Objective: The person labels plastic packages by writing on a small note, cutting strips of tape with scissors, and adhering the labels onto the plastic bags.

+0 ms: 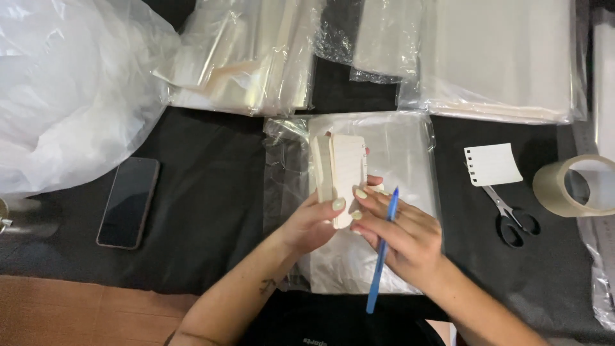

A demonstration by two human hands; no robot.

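My left hand (312,224) grips the lower end of a small stack of cream paper slips (339,170), thumb pressed on its front. My right hand (403,237) touches the same stack with its fingertips and carries a blue pen (382,256) tucked between its fingers, tip pointing away from me. Both hands hover over a clear plastic bag (410,150) lying flat on the black table cover (205,198).
A dark phone (129,202) lies at the left beside a big crumpled white plastic sheet (64,90). Stacks of clear bags (500,57) fill the back. At the right are a torn paper slip (493,164), black-handled scissors (512,218) and a tape roll (573,186).
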